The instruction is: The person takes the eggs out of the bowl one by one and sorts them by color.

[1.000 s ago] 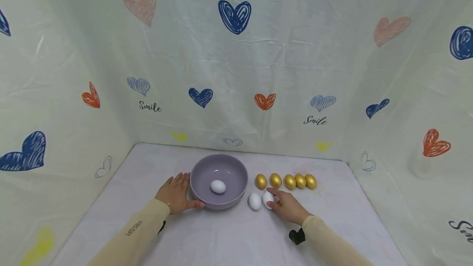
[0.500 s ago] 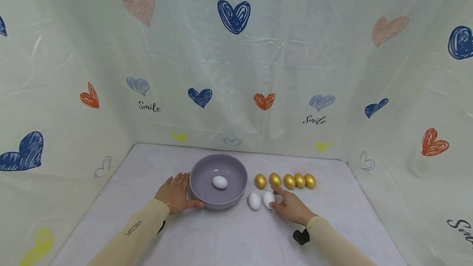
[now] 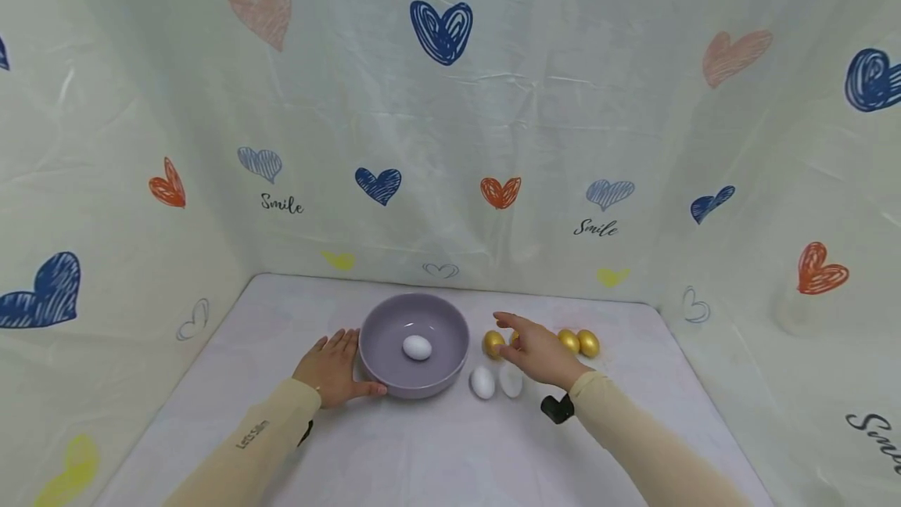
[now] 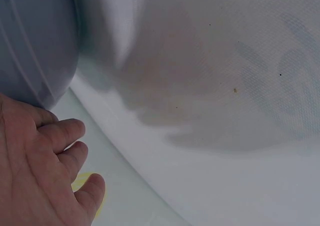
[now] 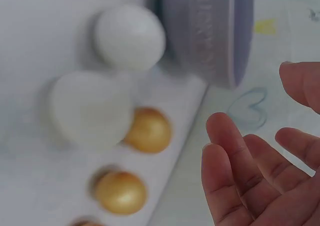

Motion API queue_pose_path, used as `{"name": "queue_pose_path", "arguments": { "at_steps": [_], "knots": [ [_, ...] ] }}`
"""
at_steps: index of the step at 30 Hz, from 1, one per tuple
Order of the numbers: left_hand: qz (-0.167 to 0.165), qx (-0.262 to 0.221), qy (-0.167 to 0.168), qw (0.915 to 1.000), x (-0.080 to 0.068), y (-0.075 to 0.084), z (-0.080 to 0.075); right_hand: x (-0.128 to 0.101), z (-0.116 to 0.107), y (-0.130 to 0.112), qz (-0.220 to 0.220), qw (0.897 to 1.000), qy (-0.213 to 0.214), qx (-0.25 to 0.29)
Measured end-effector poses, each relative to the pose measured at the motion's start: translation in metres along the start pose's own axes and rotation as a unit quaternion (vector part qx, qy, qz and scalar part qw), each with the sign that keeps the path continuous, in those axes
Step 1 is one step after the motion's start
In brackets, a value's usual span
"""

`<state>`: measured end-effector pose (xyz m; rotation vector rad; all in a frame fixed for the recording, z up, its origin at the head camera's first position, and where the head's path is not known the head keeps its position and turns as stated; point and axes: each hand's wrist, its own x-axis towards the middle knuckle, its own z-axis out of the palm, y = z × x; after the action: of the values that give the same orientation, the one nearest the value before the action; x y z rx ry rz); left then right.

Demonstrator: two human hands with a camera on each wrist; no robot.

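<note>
A mauve bowl (image 3: 414, 390) stands on the table with one white egg (image 3: 418, 347) in it. My left hand (image 3: 331, 370) rests spread against the bowl's left side; in the left wrist view its fingers (image 4: 70, 136) are beside the wall. Over the row of golden eggs hovers my right hand (image 3: 540, 352), thumb and fingers apart and nothing between them. Its thumb is nearest the leftmost golden egg (image 3: 492, 343); the hand hides part of the row. Two white eggs, one (image 3: 482, 382) nearer the bowl and another (image 3: 511, 382) to its right, lie in front.
Two golden eggs, one of them (image 3: 588, 343) at the row's right end, show past my right hand. A white curtain (image 3: 450, 124) printed with hearts surrounds the pale table (image 3: 422, 452) at the back and sides.
My right hand has let go of the right white egg and moved up and away over the golden eggs. The egg in the bowl has rolled slightly backward. My left hand stays put.
</note>
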<state>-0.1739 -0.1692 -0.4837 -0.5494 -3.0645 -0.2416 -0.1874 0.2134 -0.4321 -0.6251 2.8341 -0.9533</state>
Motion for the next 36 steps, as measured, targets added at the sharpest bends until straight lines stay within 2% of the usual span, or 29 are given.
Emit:
{"name": "queue_pose_path", "arguments": {
  "at_steps": [7,12,19,27,36],
  "knots": [
    [0.002,-0.002,-0.007,1.0000,-0.001,0.003,-0.005,0.036,0.015,-0.044,-0.067,0.995,-0.073,-0.025],
    [-0.002,0.004,-0.019,0.9998,-0.002,0.004,-0.007,0.057,0.036,-0.062,-0.084,0.990,-0.102,-0.040],
    [0.001,0.005,-0.022,0.9997,-0.002,0.004,-0.008,0.072,0.063,-0.069,-0.072,0.989,-0.128,-0.034],
    [0.009,0.008,-0.013,0.9998,-0.003,0.006,-0.012,0.083,0.089,-0.072,-0.091,0.978,-0.139,-0.127],
    [0.008,0.010,-0.021,0.9997,-0.002,0.005,-0.011,0.085,0.101,-0.074,-0.101,0.969,-0.156,-0.161]
  ]
}}
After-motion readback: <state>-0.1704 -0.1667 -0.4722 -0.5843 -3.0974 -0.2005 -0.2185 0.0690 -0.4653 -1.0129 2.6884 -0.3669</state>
